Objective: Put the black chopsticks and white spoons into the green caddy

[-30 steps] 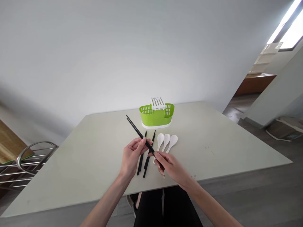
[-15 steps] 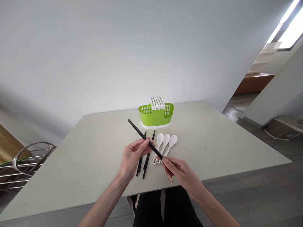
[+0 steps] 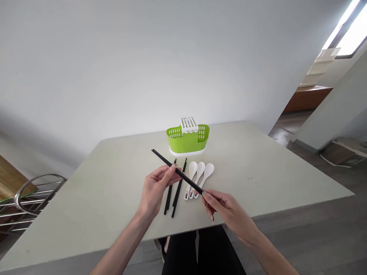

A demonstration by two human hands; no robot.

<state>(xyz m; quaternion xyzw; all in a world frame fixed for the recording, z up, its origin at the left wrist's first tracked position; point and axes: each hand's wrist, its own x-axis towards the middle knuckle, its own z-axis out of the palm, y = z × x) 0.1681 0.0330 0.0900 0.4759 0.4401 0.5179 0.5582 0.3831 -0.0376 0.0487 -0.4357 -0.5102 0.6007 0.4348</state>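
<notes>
A pair of black chopsticks slants across in front of me, held above the table. My left hand pinches it near the middle between thumb and fingers. At its thicker lower end, my right hand grips it with thumb and fingertips. Beneath lie more black chopsticks in two close groups on the table. Just to their right, three white spoons lie side by side, bowls pointing away from me. Behind the spoons stands a green utensil basket with a white slatted top and white base.
The pale table meets a white wall at its back. On the left, a metal rack sits close to the table edge. A bin-like container stands on the floor at the far right.
The held chopsticks have tilted a little flatter. My left hand has shifted slightly left, and my right hand slightly right and down, both still gripping them.
</notes>
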